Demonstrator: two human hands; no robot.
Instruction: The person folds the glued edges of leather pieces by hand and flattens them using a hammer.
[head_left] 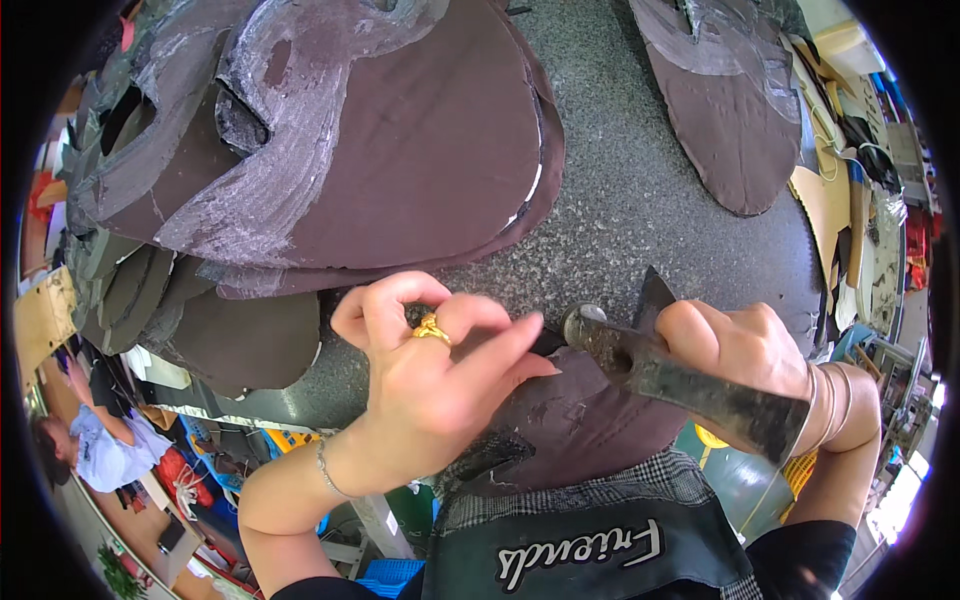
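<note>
Left hand (430,380) pinches dark edge of brown piece (590,410), at near edge of table (630,190). Right hand (740,345) curls fingers round hammer (700,390). From here, I'd keep piece flat, left fingertips (530,330) clear, taps small.

An open lane of worktop (620,190) is left between the stacked brown pieces (430,150) and the brown panel (735,140); nearer, passage is blocked by the metal hammer (690,382).

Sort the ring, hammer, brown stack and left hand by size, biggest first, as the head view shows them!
1. Brown stack
2. Left hand and hammer: too alike to rank; nearness to the camera may mislead
3. Ring
</note>
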